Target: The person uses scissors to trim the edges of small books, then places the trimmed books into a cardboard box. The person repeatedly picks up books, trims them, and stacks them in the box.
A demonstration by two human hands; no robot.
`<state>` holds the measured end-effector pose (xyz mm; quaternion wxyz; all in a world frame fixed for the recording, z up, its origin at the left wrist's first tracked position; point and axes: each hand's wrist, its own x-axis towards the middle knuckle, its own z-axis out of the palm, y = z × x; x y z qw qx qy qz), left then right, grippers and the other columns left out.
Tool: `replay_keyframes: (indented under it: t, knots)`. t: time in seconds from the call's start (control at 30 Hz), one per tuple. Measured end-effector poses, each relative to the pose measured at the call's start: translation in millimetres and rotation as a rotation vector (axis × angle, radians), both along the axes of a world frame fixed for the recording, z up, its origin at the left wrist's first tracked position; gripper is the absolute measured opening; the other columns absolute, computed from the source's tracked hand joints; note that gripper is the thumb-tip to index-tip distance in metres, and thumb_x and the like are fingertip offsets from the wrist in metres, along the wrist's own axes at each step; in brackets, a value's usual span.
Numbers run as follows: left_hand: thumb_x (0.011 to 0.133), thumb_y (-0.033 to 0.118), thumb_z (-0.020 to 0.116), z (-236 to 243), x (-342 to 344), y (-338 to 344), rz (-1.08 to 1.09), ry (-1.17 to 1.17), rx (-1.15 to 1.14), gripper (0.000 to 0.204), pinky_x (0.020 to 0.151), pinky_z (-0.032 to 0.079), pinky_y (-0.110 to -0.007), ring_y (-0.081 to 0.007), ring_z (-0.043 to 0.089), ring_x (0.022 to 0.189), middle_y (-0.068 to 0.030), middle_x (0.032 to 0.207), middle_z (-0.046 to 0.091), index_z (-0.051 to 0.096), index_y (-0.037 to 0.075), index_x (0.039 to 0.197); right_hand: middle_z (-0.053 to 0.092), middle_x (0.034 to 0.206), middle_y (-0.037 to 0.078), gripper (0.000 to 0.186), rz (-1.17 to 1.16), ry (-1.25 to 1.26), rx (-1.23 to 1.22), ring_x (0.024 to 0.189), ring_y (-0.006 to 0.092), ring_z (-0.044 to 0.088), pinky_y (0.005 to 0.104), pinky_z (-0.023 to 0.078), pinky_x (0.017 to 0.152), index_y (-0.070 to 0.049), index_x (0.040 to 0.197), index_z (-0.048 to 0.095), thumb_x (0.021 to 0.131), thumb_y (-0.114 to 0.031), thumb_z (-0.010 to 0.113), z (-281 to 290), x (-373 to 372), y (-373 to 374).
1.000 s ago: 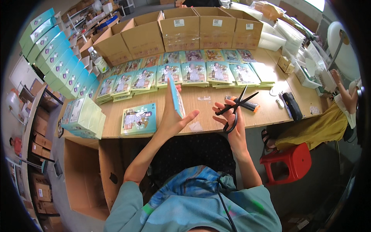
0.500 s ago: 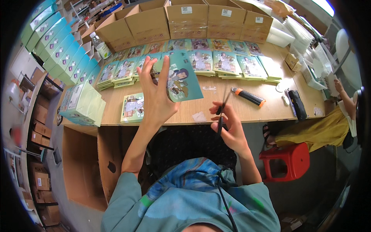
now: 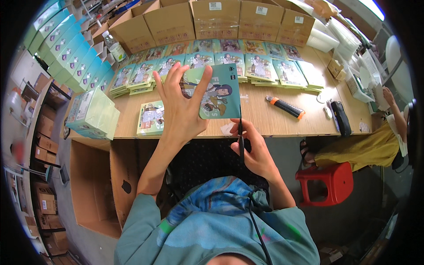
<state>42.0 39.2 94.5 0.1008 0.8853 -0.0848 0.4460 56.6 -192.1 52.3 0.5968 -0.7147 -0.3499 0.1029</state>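
Observation:
My left hand point(image 3: 180, 115) grips a flat teal pack point(image 3: 226, 99) printed with a cartoon figure, held up above the table with the printed side facing me. Whether it is a thin box or a booklet, I cannot tell. In my right hand point(image 3: 257, 153) is a pair of black-handled scissors point(image 3: 241, 140). Their blades point upward along the pack's right edge, near its lower corner; whether they touch it is unclear. A small stack of similar packs point(image 3: 151, 118) lies left of my left wrist. Rows of packs point(image 3: 261, 70) are laid out behind the held one.
An orange-and-black utility knife point(image 3: 286, 107) lies to the right, with a black pouch point(image 3: 340, 117) beyond it. Open cardboard boxes point(image 3: 216, 20) line the back. Teal boxes point(image 3: 92, 115) and a bottle point(image 3: 115, 47) stand left. A red stool point(image 3: 324, 183) and another person's skirt point(image 3: 360, 148) are right.
The pack has shifted slightly right and turned more upright. My right hand has moved left, bringing the scissors from apart to the pack's right edge.

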Motion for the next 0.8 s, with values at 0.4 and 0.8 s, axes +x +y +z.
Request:
replay_keyframes:
  t: [0.4, 0.8]
  knots:
    - [0.059, 0.007, 0.087, 3.1, -5.6, 1.9, 0.010, 0.012, 0.000, 0.115, 0.120, 0.013, -0.076, -0.0442, 0.037, 0.142, -0.0213, 0.141, 0.038, 0.042, 0.030, 0.162, 0.058, 0.098, 0.006, 0.060, -0.009, -0.059, -0.040, 0.070, 0.0141, 0.051, 0.0282, 0.046, 0.064, -0.007, 0.146, 0.052, 0.091, -0.001, 0.076, -1.8, -1.2, -0.5]
    - [0.065, 0.011, 0.085, 6.3, -9.9, 0.4, 0.058, 0.056, 0.010, 0.110, 0.119, 0.014, -0.076, -0.0434, 0.039, 0.139, -0.0226, 0.139, 0.039, 0.040, 0.026, 0.163, 0.053, 0.077, 0.002, 0.046, -0.121, 0.030, -0.043, 0.066, 0.0079, 0.047, 0.0242, 0.043, 0.060, -0.003, 0.137, 0.061, 0.095, -0.007, 0.077, -5.3, -8.5, 1.4]
